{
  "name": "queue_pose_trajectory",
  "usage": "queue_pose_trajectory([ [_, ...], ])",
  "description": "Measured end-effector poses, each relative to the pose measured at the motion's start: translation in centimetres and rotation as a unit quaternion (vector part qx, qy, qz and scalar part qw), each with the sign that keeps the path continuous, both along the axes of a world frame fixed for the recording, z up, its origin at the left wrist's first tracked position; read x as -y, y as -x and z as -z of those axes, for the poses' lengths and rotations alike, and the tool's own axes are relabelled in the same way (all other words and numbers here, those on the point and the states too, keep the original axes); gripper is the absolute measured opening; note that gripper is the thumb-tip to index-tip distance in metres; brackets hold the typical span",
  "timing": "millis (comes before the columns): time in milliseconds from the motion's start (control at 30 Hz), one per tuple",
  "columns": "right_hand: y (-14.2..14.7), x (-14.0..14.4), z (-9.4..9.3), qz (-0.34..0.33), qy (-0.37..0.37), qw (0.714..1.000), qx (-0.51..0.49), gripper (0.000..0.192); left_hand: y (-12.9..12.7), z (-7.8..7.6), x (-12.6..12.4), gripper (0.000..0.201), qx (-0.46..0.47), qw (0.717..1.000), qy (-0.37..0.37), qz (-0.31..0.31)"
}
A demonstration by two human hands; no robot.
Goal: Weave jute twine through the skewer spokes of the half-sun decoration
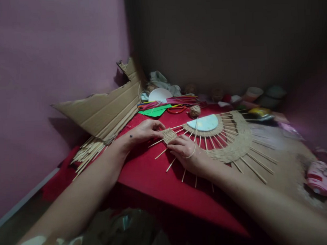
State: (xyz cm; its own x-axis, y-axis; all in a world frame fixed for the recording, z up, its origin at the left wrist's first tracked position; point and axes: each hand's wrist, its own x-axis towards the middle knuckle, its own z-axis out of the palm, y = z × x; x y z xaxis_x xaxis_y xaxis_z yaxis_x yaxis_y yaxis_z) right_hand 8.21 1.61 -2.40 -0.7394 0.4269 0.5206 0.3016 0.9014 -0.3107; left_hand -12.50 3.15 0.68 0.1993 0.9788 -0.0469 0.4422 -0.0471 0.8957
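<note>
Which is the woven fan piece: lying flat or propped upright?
Lying flat. The fan piece rests on the red cloth, its sticks spread out along it, both hands on its left end.

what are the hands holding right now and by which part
Both the left hand and right hand pinch the small woven patch on the fan-shaped stick-and-twine weaving, at its outer-left edge.

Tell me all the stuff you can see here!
woven fan piece: one, tan, on the red cloth, sticks poking out
blue half-circle: one, pale blue, at the fan's middle
small woven patch: one, tan, between both hands
red cloth: one, red, covering the table
loose sticks: a bundle, pale tan, left edge
cardboard: one torn sheet, brown, leaning at the left wall
twine ball: one, tan, behind the fan
green paper: one, green, at the back
left hand: one, fingers on the patch
right hand: one, twine looped around it
</note>
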Motion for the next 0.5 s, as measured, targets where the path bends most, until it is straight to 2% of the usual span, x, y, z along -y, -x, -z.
queue_pose_trajectory([
  [100,0.2,-0.1,0.0,-0.005,-0.008,1.0,0.006,0.027,0.1,-0.1,-0.3,0.039,0.031,0.998,0.05,0.021],
  [233,0.4,-0.4,0.2,-0.014,-0.015,1.0,-0.007,0.025,0.5,-0.1,-1.0,0.052,0.014,0.995,0.095,0.041],
  [400,0.5,-0.6,0.1,-0.019,0.009,1.0,-0.023,0.024,0.5,0.1,-1.2,0.045,0.033,0.995,0.081,0.057],
  [500,0.4,-0.5,-0.4,-0.025,0.04,0.999,-0.024,0.024,0.4,0.1,-1.0,0.045,0.033,0.995,0.085,0.044],
])
